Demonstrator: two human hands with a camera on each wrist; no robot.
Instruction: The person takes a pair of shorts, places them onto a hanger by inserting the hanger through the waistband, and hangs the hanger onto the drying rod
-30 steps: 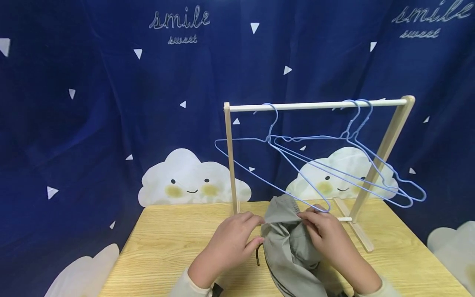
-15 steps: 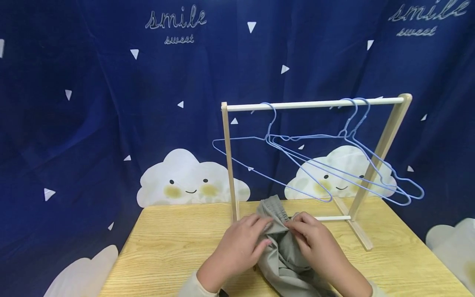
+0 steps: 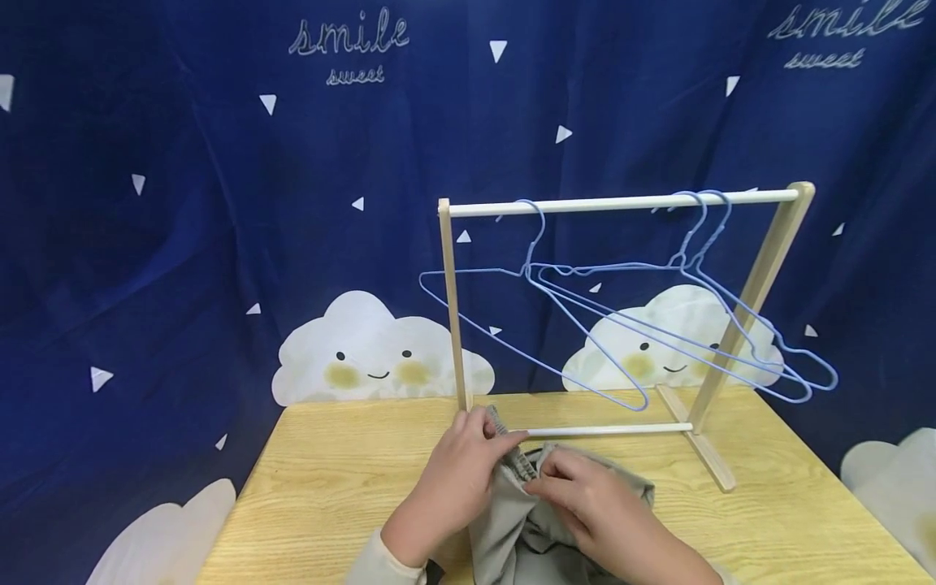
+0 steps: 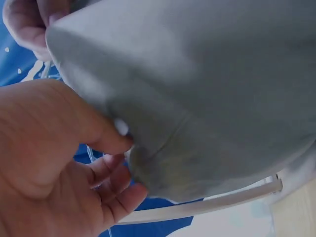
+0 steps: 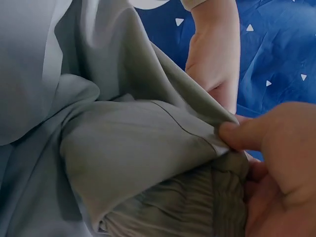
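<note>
Backdrop: dark blue curtain (image 3: 219,187), white triangles, smiling clouds (image 3: 380,357) behind the table.
Table: pale wood-grain table (image 3: 344,479), lower half of the frame.
Rack: small wooden rack (image 3: 621,203), right of centre; three blue wire hangers on its bar, one toward the left end (image 3: 528,268), two close together toward the right.
Garment: gray garment (image 3: 500,520), bottom centre, in front of the rack's low rail, bunched; type unclear. Gathered band (image 5: 229,197) at its edge.
Left hand: left hand (image 3: 461,479) pinches the garment's edge between thumb and fingers, upper left of the cloth.
Right hand: right hand (image 3: 603,508) pinches the cloth by the gathered band, thumb on top, fingers beneath.
Hangers vs cloth: none seen inside the garment.
Handling tip: probably best to hold both pinches at the band, draw them gently apart until it lies flat, and unroll the folded-over part.
Risk: thin cloth looks likely to bunch or slip if only one layer is caught.
</note>
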